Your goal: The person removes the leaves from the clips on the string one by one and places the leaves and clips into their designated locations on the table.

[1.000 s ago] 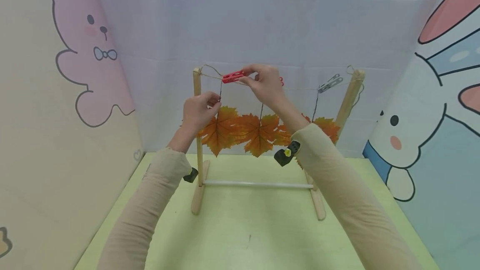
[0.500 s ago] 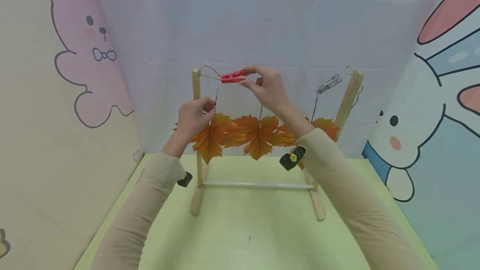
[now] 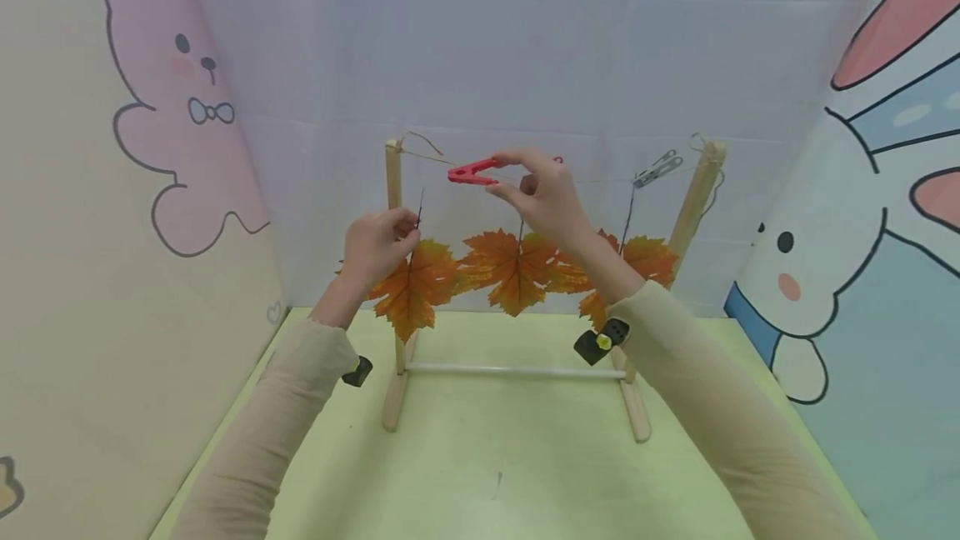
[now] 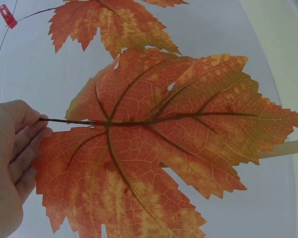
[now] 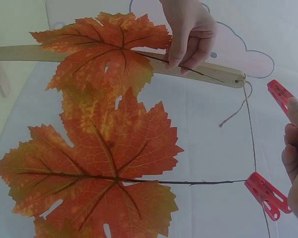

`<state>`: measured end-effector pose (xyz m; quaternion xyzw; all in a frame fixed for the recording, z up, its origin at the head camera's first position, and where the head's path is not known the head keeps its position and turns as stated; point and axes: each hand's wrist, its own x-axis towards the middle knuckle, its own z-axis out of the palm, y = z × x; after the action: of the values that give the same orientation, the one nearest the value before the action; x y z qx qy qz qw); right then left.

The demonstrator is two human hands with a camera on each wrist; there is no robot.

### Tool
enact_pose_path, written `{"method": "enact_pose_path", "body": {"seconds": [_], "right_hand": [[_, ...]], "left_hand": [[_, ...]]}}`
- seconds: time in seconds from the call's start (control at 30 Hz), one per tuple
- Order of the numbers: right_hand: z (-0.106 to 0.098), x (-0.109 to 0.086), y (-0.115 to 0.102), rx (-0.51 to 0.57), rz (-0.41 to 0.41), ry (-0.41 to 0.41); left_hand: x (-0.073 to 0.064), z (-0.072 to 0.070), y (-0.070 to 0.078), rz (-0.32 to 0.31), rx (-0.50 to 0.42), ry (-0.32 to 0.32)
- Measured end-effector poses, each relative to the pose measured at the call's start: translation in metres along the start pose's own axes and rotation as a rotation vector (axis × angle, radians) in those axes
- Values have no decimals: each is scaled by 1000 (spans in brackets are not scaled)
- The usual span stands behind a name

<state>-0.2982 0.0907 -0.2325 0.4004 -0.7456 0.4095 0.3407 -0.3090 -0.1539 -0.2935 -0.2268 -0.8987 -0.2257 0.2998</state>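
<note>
My left hand (image 3: 381,247) pinches the dark stem of an orange maple leaf (image 4: 154,124), whose bare stem end points up past the fingers. In the head view this leaf hangs before the rack's left post. My right hand (image 3: 547,190) holds a red clothespin (image 3: 471,172) by its handles, between thumb and fingers. The handles stand spread apart, and the right wrist view shows this pin beside the twine (image 5: 251,134). A second red clothespin (image 5: 265,193) clamps the middle leaf's (image 5: 114,178) stem on the twine, largely hidden behind my right hand in the head view.
A wooden rack has a left post (image 3: 393,177), a right post (image 3: 697,202) and a white bottom bar (image 3: 510,371), standing on a pale green table (image 3: 480,473). A grey clothespin (image 3: 657,169) holds another leaf (image 3: 651,257) at right. Printed cloth walls stand around.
The left leaf's stem has come away from the red clothespin, and my left hand has carried it down and left. My right hand has lowered the pin slightly off the twine; its handles have spread.
</note>
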Motion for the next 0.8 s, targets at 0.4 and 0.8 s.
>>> {"method": "enact_pose_path", "body": {"seconds": [0.4, 0.8], "right_hand": [[-10, -40, -4, 7, 18, 8], [-12, -80, 20, 25, 59, -20]], "left_hand": [[-18, 0, -8, -30, -12, -8], [-39, 1, -26, -8, -18, -34]]}}
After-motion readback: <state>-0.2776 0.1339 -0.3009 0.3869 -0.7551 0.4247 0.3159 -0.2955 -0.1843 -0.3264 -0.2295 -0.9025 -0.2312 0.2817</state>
